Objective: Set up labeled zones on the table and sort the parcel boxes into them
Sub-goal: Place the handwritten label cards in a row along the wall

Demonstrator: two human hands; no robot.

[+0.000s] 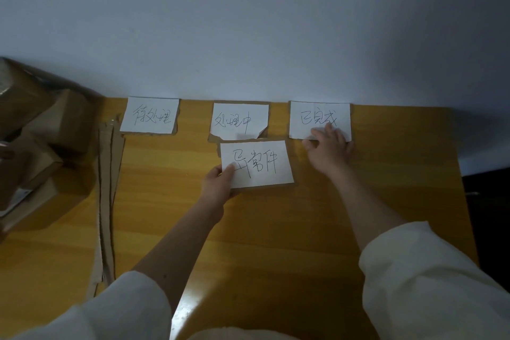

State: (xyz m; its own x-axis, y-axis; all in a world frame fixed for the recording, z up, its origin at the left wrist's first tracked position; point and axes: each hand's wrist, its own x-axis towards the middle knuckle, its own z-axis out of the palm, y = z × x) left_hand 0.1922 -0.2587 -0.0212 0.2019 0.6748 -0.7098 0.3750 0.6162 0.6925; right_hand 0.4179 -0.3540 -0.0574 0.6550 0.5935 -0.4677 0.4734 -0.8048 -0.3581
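Observation:
Three handwritten label cards, white paper on cardboard, lie along the far edge of the yellow wooden table (386,201): a left label (150,115), a middle label (239,120) with a torn corner, and a right label (317,119). My left hand (219,183) grips the lower left corner of a fourth label card (258,164), just in front of the middle one. My right hand (328,148) rests flat, fingers spread, on the lower edge of the right label. Brown parcel boxes (41,132) are piled at the table's left end.
Long cardboard strips (106,188) lie on the table between the box pile and the labels. A pale wall (248,22) rises directly behind the table. The table's right edge (466,201) drops off to a dark floor.

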